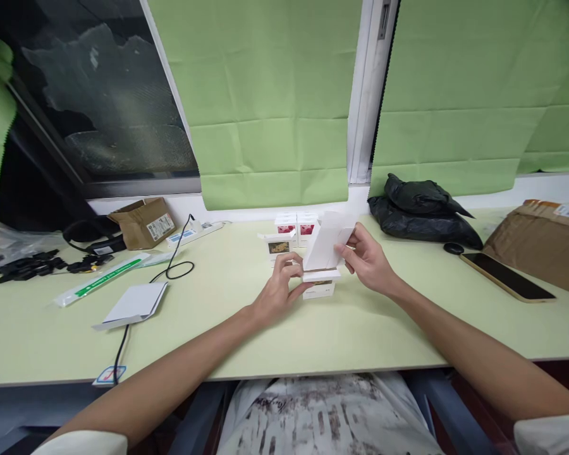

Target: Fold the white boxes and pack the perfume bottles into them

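My left hand is closed on a small white box that stands on the table, thumb on its near side and fingers at its top. My right hand pinches a white folded card by its right edge. The card slants upright over the box; its lower end meets the box top, and I cannot tell whether it reaches inside. Just behind my left hand is another white box with a picture on its front and a raised flap. Two boxes with pink-red pictures stand farther back, partly hidden by the card.
White flat cards lie at left over a black cable. Behind them are a brown carton and a power strip. At right are black plastic bags, a phone and a large brown parcel.
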{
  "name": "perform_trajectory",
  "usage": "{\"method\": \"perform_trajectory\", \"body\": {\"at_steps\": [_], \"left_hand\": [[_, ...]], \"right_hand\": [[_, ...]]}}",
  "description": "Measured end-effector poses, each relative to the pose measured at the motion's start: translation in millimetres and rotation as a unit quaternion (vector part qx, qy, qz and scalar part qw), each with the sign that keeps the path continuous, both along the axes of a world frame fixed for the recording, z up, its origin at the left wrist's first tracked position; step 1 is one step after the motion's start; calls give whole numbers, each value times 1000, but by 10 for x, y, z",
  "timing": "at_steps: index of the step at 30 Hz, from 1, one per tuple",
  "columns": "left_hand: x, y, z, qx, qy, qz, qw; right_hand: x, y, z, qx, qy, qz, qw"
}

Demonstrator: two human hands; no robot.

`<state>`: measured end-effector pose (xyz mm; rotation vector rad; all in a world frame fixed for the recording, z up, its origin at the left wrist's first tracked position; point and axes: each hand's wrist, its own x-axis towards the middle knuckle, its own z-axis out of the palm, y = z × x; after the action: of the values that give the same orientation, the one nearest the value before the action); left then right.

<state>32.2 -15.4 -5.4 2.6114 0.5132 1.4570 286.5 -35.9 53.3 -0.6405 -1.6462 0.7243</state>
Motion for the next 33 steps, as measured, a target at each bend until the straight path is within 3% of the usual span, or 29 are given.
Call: {"method": "perform_trajectory", "body": {"at_steps": [12, 24, 33], "left_hand": [[-1, -51, -16, -60, -48, -34, 996], [-3, -43, -3, -75, -52, -38, 995], [-5, -45, 102, -69, -21, -50, 996]], "right_hand": [[42, -67, 10, 36, -137, -55, 988], [51, -41, 2, 32, -139, -59, 988], [27, -25, -23, 6, -131, -34, 991]]}}
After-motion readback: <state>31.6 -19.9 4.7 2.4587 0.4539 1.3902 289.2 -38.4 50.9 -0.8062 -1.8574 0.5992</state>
